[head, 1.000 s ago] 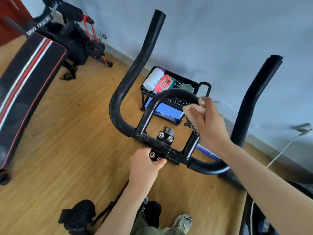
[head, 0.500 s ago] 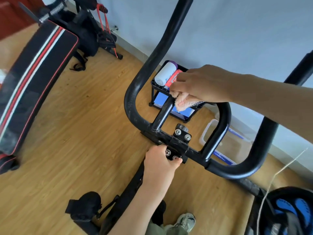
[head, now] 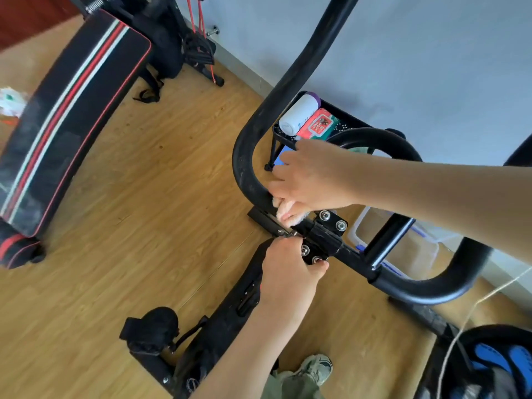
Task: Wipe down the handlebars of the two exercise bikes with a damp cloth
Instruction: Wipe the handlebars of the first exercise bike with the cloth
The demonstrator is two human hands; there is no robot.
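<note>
Black exercise-bike handlebars [head: 244, 156] fill the middle of the head view, with two tall outer bars and an inner loop [head: 383, 139]. My right hand [head: 311, 177] reaches across from the right and presses a pale pink cloth [head: 288, 213] against the low left end of the inner loop, where it meets the crossbar. My left hand [head: 288, 272] grips the bolted clamp [head: 325, 237] at the centre of the crossbar, just below the cloth.
A black wire rack [head: 288, 139] behind the bars holds a white bottle [head: 299, 113] and a red wipes pack [head: 318, 125]. A striped padded bench [head: 66, 110] lies at left. A clear plastic bin [head: 403, 240], a white cord [head: 460, 326] and my shoe [head: 316, 367] are also visible.
My right hand has carried the cloth from the right side of the inner loop, across its top, and down to its left base. The left hand stayed on the clamp.
</note>
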